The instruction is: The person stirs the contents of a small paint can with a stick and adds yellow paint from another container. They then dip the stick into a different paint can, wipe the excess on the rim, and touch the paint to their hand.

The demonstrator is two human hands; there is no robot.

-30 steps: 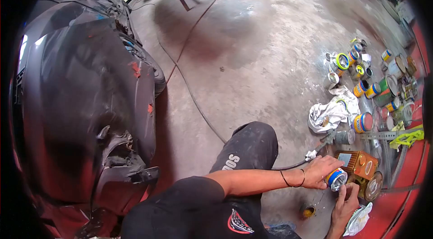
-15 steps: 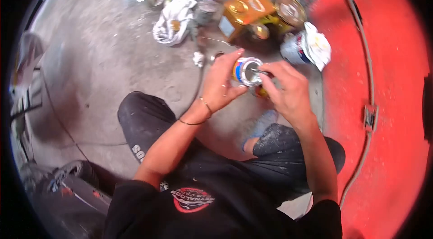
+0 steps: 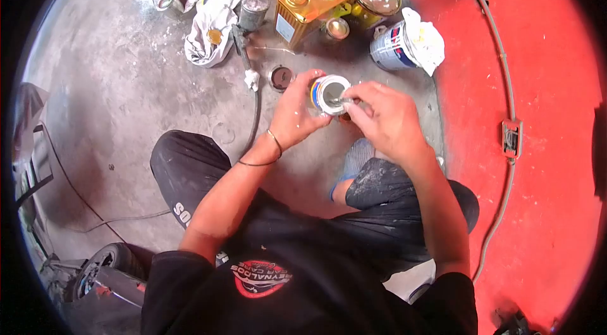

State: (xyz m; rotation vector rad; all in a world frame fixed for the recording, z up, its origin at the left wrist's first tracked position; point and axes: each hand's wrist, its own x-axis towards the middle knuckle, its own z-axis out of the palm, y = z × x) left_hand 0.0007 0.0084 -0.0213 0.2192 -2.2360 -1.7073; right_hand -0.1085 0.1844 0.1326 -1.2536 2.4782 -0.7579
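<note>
Left hand (image 3: 294, 113) grips small can (image 3: 329, 93); right hand (image 3: 379, 117) pinches thin tool (image 3: 346, 101) at its lid. Likely hazard: thin tool slips, jabbing the left hand or tipping the small can.

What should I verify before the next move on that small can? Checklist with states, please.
1. Grip: the left hand is wrapped around the small can: ok.
2. Can held up off the floor, top facing the camera: ok.
3. Fingers of the right hand pinch a thin metal tool at the can's top: ok.
4. Tool tip seated under the lid edge: cannot tell, too small.
5. Lid shut or already loosened: cannot tell.
6. Floor beside the hands free of clutter: not ok. A dark round tin and a hose lie close by.
</note>
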